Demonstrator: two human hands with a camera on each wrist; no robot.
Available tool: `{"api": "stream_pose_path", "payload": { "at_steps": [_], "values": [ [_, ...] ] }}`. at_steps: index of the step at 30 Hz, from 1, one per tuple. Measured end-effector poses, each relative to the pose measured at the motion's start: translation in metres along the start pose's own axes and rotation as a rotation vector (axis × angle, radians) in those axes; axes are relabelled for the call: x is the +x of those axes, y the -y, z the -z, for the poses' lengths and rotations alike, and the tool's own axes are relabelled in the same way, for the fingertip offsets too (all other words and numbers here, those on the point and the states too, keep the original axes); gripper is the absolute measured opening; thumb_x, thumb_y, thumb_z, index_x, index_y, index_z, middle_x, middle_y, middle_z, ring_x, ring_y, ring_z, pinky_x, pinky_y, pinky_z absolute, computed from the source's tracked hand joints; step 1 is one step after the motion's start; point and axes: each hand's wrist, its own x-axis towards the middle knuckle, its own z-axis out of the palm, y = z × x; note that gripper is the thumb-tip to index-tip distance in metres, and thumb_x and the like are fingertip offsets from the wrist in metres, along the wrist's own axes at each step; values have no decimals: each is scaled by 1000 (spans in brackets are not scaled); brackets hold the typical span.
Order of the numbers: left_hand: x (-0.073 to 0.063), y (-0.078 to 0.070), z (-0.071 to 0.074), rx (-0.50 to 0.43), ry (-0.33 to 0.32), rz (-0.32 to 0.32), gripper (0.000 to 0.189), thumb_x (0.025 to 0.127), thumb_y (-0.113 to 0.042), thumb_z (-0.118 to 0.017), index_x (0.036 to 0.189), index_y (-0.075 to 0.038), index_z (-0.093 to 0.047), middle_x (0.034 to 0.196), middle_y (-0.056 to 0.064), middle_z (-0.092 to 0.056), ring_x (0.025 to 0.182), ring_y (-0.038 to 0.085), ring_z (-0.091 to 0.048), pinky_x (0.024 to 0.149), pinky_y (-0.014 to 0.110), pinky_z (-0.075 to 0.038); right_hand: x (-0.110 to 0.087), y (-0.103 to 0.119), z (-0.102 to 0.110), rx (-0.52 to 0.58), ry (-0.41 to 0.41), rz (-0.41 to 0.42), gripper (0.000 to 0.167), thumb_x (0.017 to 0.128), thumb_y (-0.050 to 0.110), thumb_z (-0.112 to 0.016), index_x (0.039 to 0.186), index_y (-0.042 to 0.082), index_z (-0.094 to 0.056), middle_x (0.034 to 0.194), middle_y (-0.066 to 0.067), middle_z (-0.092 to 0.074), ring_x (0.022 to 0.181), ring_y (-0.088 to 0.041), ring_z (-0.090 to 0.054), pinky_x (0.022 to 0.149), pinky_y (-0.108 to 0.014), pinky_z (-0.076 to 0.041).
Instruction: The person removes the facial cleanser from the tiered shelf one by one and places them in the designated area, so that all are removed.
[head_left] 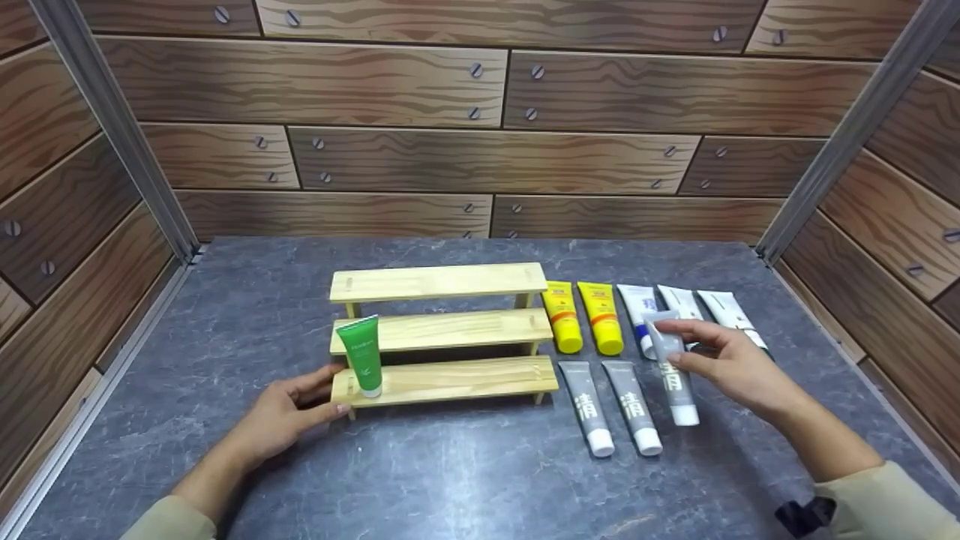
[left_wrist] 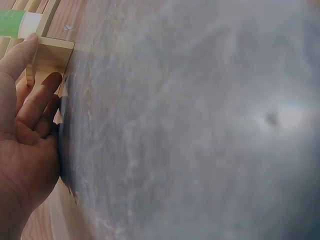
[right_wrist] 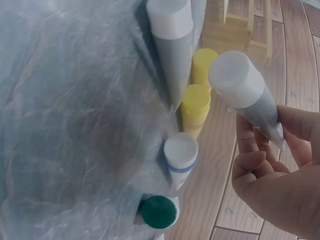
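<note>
My right hand [head_left: 739, 371] holds a grey tube [head_left: 675, 382] with a white cap between thumb and fingers, cap end down. In the right wrist view its cap [right_wrist: 235, 75] points away from the palm. My left hand [head_left: 281, 416] grips the left end of the three-step wooden rack [head_left: 465, 381], the thumb at the front of its lowest step. In the left wrist view the thumb [left_wrist: 20, 60] touches the step's end. A green tube [head_left: 364, 356] stands on its white cap at the left of that lowest step.
Two grey tubes [head_left: 634, 409] lie right of the rack. Behind them lie two yellow tubes [head_left: 600, 319], and further right several white tubes [head_left: 727, 311], one with a blue cap, partly behind my right hand. Wood-patterned walls [head_left: 480, 157] enclose the grey tabletop [head_left: 420, 472].
</note>
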Motion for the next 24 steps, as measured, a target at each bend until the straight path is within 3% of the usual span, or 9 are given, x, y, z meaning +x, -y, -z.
{"api": "stream_pose_path", "payload": {
  "at_steps": [14, 24],
  "values": [
    [2, 2, 0, -4, -7, 21, 75, 95, -23, -83, 155, 3, -47, 146, 24, -60, 133, 36, -61, 100, 26, -56, -6, -17, 1, -37, 45, -108, 48, 102, 16, -74, 146, 1, -62, 149, -20, -60, 120, -21, -62, 91, -20, -54],
    [1, 1, 0, 10, 1, 11, 74, 96, -23, -82, 156, 3, -47, 147, 24, -60, 134, 36, -61, 100, 25, -55, -10, -30, 0, -79, 84, -164, 48, 103, 17, -72, 148, 5, -61, 154, -21, -55, 134, -40, -53, 93, -21, -52]
  ]
}}
